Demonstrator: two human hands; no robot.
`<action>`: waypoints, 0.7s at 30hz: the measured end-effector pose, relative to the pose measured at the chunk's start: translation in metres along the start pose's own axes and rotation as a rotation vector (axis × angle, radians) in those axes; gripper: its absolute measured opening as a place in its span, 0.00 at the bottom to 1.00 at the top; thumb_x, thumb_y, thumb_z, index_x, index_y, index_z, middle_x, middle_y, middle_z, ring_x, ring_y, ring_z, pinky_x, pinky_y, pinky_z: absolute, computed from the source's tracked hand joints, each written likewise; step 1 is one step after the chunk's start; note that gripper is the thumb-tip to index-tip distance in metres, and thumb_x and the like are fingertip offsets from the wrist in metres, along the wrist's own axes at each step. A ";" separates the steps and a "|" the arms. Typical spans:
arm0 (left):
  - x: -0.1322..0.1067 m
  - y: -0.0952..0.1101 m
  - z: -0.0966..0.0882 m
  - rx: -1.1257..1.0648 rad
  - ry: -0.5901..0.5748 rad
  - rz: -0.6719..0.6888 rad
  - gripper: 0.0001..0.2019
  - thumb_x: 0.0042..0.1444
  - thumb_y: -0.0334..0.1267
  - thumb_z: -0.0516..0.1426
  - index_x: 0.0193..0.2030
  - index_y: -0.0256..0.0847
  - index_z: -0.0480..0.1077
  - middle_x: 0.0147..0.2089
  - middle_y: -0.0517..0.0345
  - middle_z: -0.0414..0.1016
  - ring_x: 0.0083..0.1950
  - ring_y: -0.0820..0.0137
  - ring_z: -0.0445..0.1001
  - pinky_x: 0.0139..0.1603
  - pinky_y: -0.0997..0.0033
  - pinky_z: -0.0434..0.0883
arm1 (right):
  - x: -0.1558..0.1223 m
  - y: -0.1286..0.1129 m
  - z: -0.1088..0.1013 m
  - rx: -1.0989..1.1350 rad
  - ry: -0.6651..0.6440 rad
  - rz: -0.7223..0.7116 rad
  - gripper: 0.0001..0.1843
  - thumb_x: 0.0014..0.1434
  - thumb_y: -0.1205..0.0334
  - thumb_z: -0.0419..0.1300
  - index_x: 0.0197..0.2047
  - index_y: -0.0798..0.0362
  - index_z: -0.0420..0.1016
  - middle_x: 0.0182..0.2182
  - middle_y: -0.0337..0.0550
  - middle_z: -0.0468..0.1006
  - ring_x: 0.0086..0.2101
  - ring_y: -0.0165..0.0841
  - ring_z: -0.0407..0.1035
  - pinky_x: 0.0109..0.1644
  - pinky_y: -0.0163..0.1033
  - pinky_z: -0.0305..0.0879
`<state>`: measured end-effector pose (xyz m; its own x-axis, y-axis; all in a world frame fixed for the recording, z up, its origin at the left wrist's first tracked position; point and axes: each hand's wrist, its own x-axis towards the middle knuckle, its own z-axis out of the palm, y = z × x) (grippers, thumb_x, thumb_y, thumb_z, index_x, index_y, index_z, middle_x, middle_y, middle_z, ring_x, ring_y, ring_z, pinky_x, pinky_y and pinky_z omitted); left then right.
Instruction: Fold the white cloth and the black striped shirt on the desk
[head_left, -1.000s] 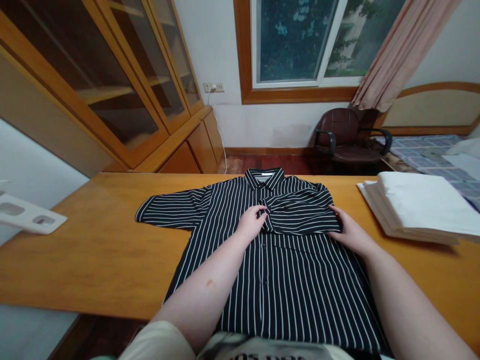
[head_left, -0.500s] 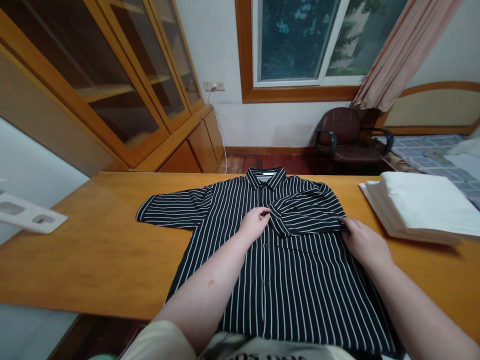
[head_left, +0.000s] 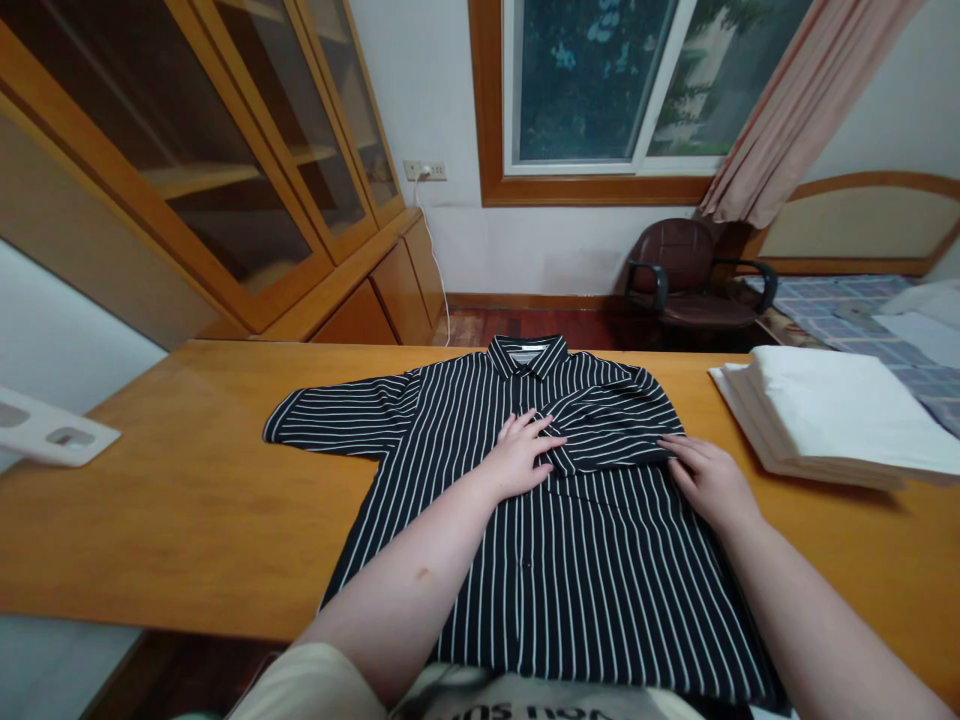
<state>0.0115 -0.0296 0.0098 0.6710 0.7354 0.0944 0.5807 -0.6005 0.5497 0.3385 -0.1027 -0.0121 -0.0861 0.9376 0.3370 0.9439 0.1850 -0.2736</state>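
A black shirt with white stripes (head_left: 592,560) lies front side up across the table, its collar at the far edge and its hem toward me. One sleeve (head_left: 337,415) stretches out to the left. The other sleeve (head_left: 615,425) is folded inward over the chest. My left hand (head_left: 521,455) rests with fingers spread on the cuff end of that folded sleeve, near the button line. At the fold by the shirt's right edge, my right hand (head_left: 709,480) touches the cloth with its fingers stretched out.
The wooden table (head_left: 187,520) carries a stack of white folded cloth or sheets (head_left: 832,410) at the right. A white slotted object (head_left: 56,430) juts in at the left. Beyond stand a glass-fronted cabinet (head_left: 322,230), a brown armchair (head_left: 679,270) and a bed (head_left: 832,305).
My left hand has let go of the cuff and flattened with spread fingers on the sleeve. My right hand's fingers have loosened and straightened at the fold. The shirt keeps its shape.
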 end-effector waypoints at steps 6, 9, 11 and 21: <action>0.003 -0.007 0.006 -0.010 0.069 -0.060 0.17 0.57 0.39 0.55 0.54 0.50 0.69 0.61 0.56 0.64 0.63 0.62 0.58 0.64 0.52 0.52 | -0.001 0.009 0.003 0.091 -0.088 -0.030 0.18 0.58 0.57 0.50 0.46 0.50 0.76 0.46 0.47 0.77 0.48 0.41 0.70 0.54 0.51 0.64; 0.004 -0.014 0.009 -0.013 0.108 -0.179 0.21 0.55 0.41 0.56 0.57 0.49 0.67 0.66 0.53 0.58 0.67 0.58 0.51 0.65 0.49 0.50 | 0.000 0.010 0.006 0.103 -0.104 -0.034 0.19 0.57 0.56 0.53 0.49 0.51 0.74 0.51 0.49 0.74 0.51 0.42 0.67 0.58 0.52 0.61; 0.005 -0.017 0.010 -0.041 0.106 -0.197 0.20 0.56 0.42 0.56 0.57 0.49 0.67 0.64 0.54 0.60 0.67 0.59 0.52 0.66 0.47 0.45 | -0.001 0.009 0.006 0.124 -0.109 -0.026 0.21 0.57 0.57 0.53 0.53 0.51 0.71 0.51 0.48 0.74 0.51 0.41 0.67 0.57 0.51 0.62; 0.005 -0.005 -0.001 -0.235 0.169 -0.092 0.12 0.57 0.36 0.55 0.46 0.47 0.75 0.49 0.58 0.75 0.53 0.67 0.69 0.58 0.60 0.63 | 0.026 0.003 -0.012 0.114 0.005 0.090 0.18 0.60 0.51 0.49 0.47 0.49 0.73 0.44 0.47 0.77 0.46 0.42 0.69 0.53 0.50 0.63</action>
<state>0.0117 -0.0224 0.0087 0.5234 0.8367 0.1612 0.4994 -0.4545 0.7376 0.3426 -0.0816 0.0068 -0.0008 0.9503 0.3112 0.9056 0.1327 -0.4029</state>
